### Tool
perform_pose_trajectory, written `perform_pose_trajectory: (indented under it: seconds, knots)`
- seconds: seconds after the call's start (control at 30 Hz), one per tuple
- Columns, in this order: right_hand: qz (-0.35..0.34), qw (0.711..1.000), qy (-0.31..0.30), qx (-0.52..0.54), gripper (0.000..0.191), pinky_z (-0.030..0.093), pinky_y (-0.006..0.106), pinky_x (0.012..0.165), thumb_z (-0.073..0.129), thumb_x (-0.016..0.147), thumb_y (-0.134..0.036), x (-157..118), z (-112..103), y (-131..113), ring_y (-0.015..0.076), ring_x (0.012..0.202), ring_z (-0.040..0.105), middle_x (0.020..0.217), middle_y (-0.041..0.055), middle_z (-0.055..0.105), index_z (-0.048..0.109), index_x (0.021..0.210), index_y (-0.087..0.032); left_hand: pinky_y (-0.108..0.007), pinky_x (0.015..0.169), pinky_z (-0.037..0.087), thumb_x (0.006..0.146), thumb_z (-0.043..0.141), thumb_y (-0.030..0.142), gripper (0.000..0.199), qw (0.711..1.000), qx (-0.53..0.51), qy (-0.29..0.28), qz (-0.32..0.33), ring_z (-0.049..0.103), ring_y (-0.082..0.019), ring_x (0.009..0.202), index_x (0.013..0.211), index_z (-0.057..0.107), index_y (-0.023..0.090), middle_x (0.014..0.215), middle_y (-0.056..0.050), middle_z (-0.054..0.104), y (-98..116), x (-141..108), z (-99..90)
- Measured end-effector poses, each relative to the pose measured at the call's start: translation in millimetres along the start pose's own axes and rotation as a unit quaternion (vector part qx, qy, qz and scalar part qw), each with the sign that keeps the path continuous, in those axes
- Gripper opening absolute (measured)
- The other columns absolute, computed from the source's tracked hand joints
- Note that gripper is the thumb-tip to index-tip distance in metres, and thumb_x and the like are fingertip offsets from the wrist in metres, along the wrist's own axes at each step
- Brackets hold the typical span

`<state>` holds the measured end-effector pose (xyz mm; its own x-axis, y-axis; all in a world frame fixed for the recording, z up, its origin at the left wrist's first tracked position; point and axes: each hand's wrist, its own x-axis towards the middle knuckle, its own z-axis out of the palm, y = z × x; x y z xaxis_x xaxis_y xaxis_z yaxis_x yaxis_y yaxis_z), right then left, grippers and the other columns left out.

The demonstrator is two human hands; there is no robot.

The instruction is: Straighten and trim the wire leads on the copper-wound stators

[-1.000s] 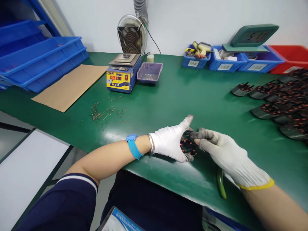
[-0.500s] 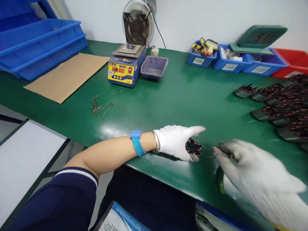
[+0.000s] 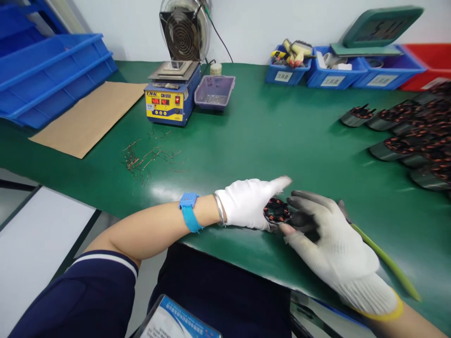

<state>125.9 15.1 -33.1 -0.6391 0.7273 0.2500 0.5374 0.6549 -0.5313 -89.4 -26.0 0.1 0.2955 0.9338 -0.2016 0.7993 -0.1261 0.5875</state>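
Note:
A round black part with copper windings [image 3: 277,211] stands on the green table near its front edge. My left hand [image 3: 252,202], in a white glove, is wrapped round its left side, thumb stretched along the far side. At the part's right side is my right hand [image 3: 326,237], in a white glove with dark fingertips. Its fingers are spread and curved, the thumb apart from them, and nothing shows between them. A green-handled tool [image 3: 385,260] lies on the table beside and partly behind my right hand.
Several similar wound parts [image 3: 355,115] stand at the right. Copper wire scraps [image 3: 134,162] lie left of centre. Behind are a yellow-blue device [image 3: 165,108], a purple tray [image 3: 214,98], blue tool bins [image 3: 287,75], a red bin [image 3: 431,58], brown cardboard [image 3: 89,117] and a large blue crate [image 3: 52,75].
My right hand has moved left to the wound part, and its fingers have opened from a pinch on thin wires. The green-handled tool now shows in full view. The whole view has shifted slightly.

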Motion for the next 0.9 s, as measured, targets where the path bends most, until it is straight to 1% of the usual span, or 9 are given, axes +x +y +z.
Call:
perform_pose_trajectory:
  seconds: [0.07,0.17,0.33,0.47,0.6,0.7,0.77,0.83,0.9]
  knots:
    - [0.008,1.0,-0.004,0.014,0.025,0.059,0.041,0.084,0.054,0.096,-0.048,4.2,-1.6,-2.3,0.0269,0.102,0.07,0.116,0.0105,0.07,0.067,0.097,-0.027,-0.038,0.094,0.056,0.08,0.074,0.053,0.098,1.0,-0.002,0.003,-0.007,0.068,-0.03,0.115,0.16,0.027,0.021,0.128,-0.011,0.068,0.7,0.8,1.0]
    - [0.017,0.999,-0.004,0.029,0.024,0.058,0.043,0.086,0.053,0.095,-0.043,6.5,-5.4,-5.6,0.0258,0.093,0.07,0.099,0.0081,0.071,0.063,0.079,-0.029,-0.038,0.094,0.056,0.079,0.074,0.055,0.1,1.0,0.008,0.002,-0.018,0.068,-0.03,0.115,0.161,0.026,0.023,0.128,-0.01,0.068,3.5,1.5,2.4]
    - [0.016,0.999,0.012,0.025,0.024,0.056,0.046,0.084,0.055,0.094,-0.046,1.6,-10.3,-0.3,0.0269,0.091,0.069,0.101,0.0092,0.072,0.062,0.079,-0.029,-0.037,0.091,0.056,0.081,0.074,0.054,0.096,0.999,0.023,0.001,-0.03,0.069,-0.03,0.112,0.159,0.029,0.024,0.126,-0.009,0.069,8.8,1.5,4.2]
    - [0.011,1.0,-0.003,0.027,0.026,0.056,0.047,0.081,0.058,0.092,-0.051,3.5,-7.3,4.3,0.0271,0.089,0.07,0.111,0.0091,0.072,0.069,0.096,-0.028,-0.038,0.089,0.056,0.083,0.071,0.057,0.092,0.999,0.029,0.01,-0.029,0.069,-0.03,0.11,0.157,0.032,0.022,0.124,-0.01,0.07,9.5,1.3,6.8]
    - [-0.014,0.999,0.011,0.042,0.016,0.058,0.042,0.083,0.057,0.095,-0.039,5.8,-8.3,-2.1,0.0261,0.097,0.07,0.106,0.0077,0.072,0.067,0.088,-0.028,-0.037,0.088,0.056,0.084,0.07,0.055,0.086,0.999,0.024,0.018,-0.018,0.069,-0.029,0.109,0.155,0.035,0.021,0.124,-0.01,0.07,8.6,1.6,8.8]
    - [-0.037,0.998,0.01,0.047,0.011,0.058,0.046,0.086,0.055,0.095,-0.032,2.9,-14.5,-4.8,0.0264,0.095,0.07,0.1,0.007,0.071,0.063,0.087,-0.029,-0.037,0.086,0.056,0.084,0.071,0.054,0.087,1.0,0.019,0.013,-0.016,0.069,-0.029,0.108,0.155,0.034,0.022,0.122,-0.009,0.07,8.8,1.5,7.2]
    - [-0.096,0.995,0.003,0.038,0.005,0.057,0.048,0.089,0.057,0.093,-0.029,0.1,-17.9,-1.9,0.0276,0.096,0.07,0.096,0.0067,0.071,0.061,0.09,-0.03,-0.037,0.085,0.057,0.084,0.072,0.053,0.077,1.0,0.026,0.006,-0.016,0.069,-0.03,0.107,0.148,0.043,0.022,0.121,-0.009,0.069,9.3,0.9,4.9]
    - [-0.134,0.991,0.002,0.008,0.003,0.055,0.051,0.093,0.058,0.092,-0.028,-1.4,-17.9,4.0,0.0287,0.095,0.07,0.095,0.0068,0.071,0.061,0.091,-0.029,-0.037,0.085,0.057,0.084,0.072,0.051,0.06,0.999,0.039,-0.003,-0.016,0.068,-0.03,0.107,0.134,0.057,0.021,0.119,-0.01,0.068,9.4,-0.2,2.4]
    - [-0.116,0.992,-0.009,-0.039,0.009,0.054,0.054,0.095,0.056,0.093,-0.031,-0.8,-14.4,10.8,0.0287,0.09,0.07,0.095,0.0073,0.071,0.061,0.086,-0.028,-0.037,0.086,0.057,0.084,0.072,0.051,0.05,0.999,0.049,-0.005,-0.021,0.068,-0.03,0.107,0.122,0.063,0.021,0.117,-0.01,0.068,8.8,-1.2,0.6]
